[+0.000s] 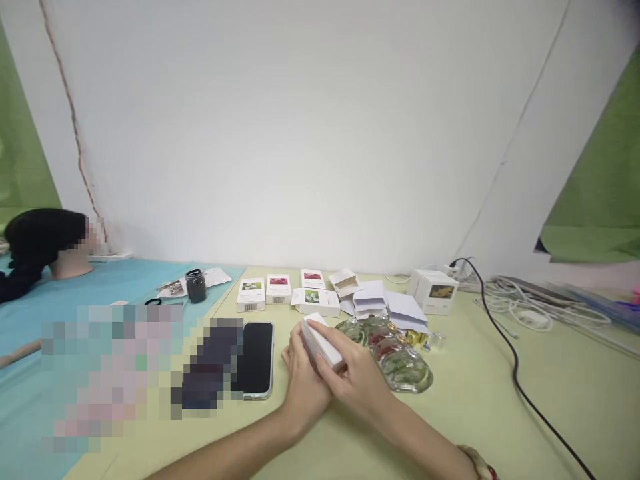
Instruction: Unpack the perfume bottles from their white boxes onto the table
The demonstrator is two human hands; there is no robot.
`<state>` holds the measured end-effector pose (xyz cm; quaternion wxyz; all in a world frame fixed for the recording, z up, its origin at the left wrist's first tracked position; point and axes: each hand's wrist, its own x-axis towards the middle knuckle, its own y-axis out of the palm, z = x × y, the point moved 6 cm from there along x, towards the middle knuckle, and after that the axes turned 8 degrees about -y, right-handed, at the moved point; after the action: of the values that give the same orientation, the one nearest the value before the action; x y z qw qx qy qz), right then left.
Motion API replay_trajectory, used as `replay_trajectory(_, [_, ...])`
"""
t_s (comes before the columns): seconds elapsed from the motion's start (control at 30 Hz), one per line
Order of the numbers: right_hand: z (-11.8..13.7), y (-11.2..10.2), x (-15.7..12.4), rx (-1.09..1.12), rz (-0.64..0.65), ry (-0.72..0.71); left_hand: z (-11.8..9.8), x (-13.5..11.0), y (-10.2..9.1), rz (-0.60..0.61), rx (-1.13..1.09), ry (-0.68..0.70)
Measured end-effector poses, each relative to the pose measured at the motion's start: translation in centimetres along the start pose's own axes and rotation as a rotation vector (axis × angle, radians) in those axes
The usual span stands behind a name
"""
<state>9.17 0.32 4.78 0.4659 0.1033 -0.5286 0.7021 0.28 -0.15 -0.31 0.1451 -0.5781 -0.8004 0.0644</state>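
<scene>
Both my hands meet over the pale green table point(500, 427) around one small white box point(320, 343). My left hand point(303, 383) cups it from below and behind, fingers curled. My right hand point(355, 377) lies over its top, fingers wrapped along the box's length. Just right of the hands sit round glass bottles point(400, 360) with red and green contents. A black phone point(257, 358) lies face up to the left of my left hand.
Several small white boxes with flower pictures point(277, 289) stand in a row behind, with open cartons and folded leaflets point(373, 297). A larger white box point(434, 291), a black cable point(515, 360) and white cables lie right. Left: blue cloth, dark jar point(195, 285), another person's head.
</scene>
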Motion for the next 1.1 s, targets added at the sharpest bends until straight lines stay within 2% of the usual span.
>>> replay_trajectory(0.13, [0.2,-0.5,-0.9,0.056,-0.076,-0.068,-0.2,-0.6,0.0,-0.020,0.043,0.074])
replay_trajectory(0.23, [0.1,-1.2,-1.5,0.097,-0.122,-0.057,-0.1,-1.0,0.0,-0.035,0.085,0.139])
replay_trajectory(0.33, [-0.4,-1.6,-1.4,0.068,-0.083,0.006,-0.3,-0.9,0.1,-0.041,0.089,0.167])
replay_trajectory(0.47, [-1.6,-2.8,0.7,-0.066,-0.033,0.069,-0.2,-0.1,-0.1,-0.043,0.037,0.090])
replay_trajectory(0.57, [-4.1,-4.0,4.1,-0.415,0.049,0.117,0.3,0.4,-0.2,-0.033,-0.004,0.043])
replay_trajectory(0.63, [-7.1,-4.1,6.8,-0.731,0.254,0.151,0.6,0.6,-0.2,-0.026,-0.004,0.024])
replay_trajectory(0.77, [-13.4,-3.8,11.3,-0.833,0.428,0.197,0.7,0.7,-0.2,-0.015,-0.001,0.019])
replay_trajectory(0.87, [-16.7,-2.8,12.6,-0.861,0.544,0.201,0.6,0.7,-0.2,-0.008,-0.006,0.017])
replay_trajectory(0.97, [-18.4,-1.8,12.6,-0.899,0.592,0.191,0.6,0.6,-0.3,-0.008,-0.019,0.000])
replay_trajectory(1.1, [-19.3,-1.5,12.6,-0.940,0.612,0.172,0.5,0.5,-0.5,-0.011,-0.042,0.007])
